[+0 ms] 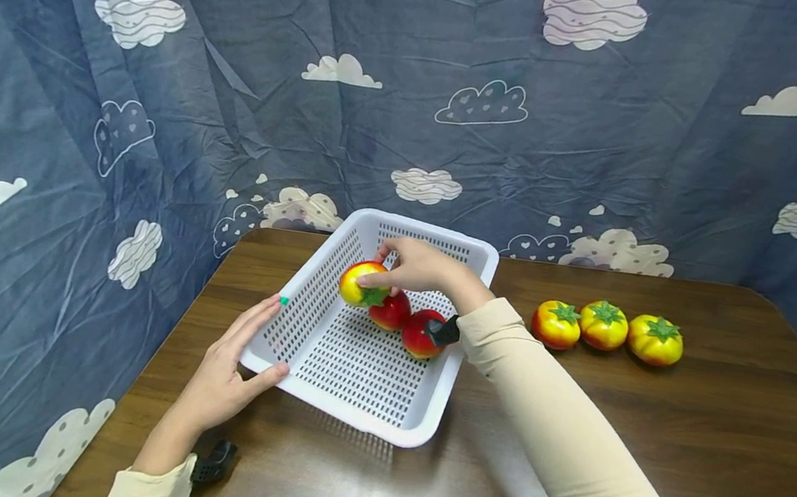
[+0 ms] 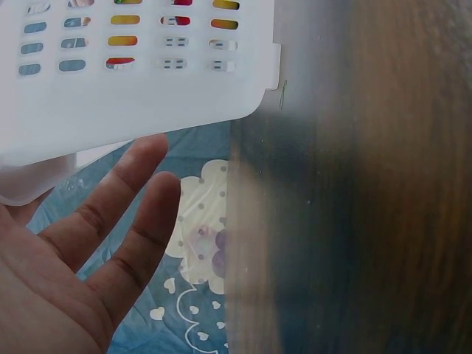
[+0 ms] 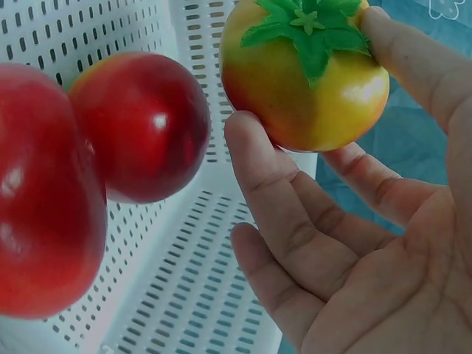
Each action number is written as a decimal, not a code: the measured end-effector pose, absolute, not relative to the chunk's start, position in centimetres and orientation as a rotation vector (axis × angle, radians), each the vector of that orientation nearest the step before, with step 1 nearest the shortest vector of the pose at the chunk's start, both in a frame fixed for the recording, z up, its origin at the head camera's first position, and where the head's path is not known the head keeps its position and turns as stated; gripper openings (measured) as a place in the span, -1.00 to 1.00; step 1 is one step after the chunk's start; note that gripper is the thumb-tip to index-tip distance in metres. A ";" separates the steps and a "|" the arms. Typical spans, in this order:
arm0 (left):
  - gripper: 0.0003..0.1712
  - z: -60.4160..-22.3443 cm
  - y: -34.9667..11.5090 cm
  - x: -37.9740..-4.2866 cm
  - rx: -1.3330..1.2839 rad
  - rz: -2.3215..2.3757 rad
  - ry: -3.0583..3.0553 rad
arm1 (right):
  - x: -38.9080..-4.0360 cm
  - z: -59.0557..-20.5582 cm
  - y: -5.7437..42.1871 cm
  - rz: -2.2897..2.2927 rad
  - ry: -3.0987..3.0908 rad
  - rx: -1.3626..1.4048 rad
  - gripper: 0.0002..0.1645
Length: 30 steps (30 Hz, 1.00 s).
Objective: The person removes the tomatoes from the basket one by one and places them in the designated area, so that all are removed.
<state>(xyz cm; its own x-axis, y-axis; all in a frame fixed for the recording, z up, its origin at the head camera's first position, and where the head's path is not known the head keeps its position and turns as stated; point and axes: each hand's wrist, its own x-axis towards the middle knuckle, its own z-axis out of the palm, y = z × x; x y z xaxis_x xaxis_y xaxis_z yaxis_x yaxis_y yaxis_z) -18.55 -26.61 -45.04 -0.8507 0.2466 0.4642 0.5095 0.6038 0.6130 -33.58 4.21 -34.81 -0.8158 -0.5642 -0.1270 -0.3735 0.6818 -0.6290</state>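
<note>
In the head view, a white perforated plastic basket stands on the table. My right hand is inside it, pinching a yellow-and-red tomato between thumb and fingers. The right wrist view shows that tomato with its green leafy top facing up. Beside it in the basket are two red tomatoes, one partly covered by a dark wrist strap. My left hand spans the basket's near left corner, thumb on the front rim. Its fingers look straight in the left wrist view, close to the basket wall.
Three yellow-and-red tomatoes with green tops sit in a row on the brown wooden table, right of the basket. A blue curtain with white clouds hangs behind and along the left side of the table.
</note>
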 end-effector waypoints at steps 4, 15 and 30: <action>-0.04 -45.1 -26.6 -18.6 -0.617 -1.110 -2.497 | -33.3 -34.5 4.9 -0.880 2.574 -0.742 -0.43; -0.04 -45.1 -26.7 -18.5 -0.615 -1.102 -2.497 | -33.1 -33.7 6.6 -0.928 2.554 -0.729 -0.47; -0.04 -45.2 -26.8 -18.6 -0.638 -1.112 -2.474 | -31.9 -33.1 8.7 -0.957 2.531 -0.772 -0.52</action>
<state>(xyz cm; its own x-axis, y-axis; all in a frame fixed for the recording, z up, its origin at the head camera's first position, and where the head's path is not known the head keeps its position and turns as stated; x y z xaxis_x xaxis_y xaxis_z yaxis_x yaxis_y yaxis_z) -18.59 -26.78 -45.20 -0.8359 0.2549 0.4861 0.5328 0.5898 0.6068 -31.93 8.66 -33.12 -0.8004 -0.5897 -0.1079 -0.3707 0.6283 -0.6839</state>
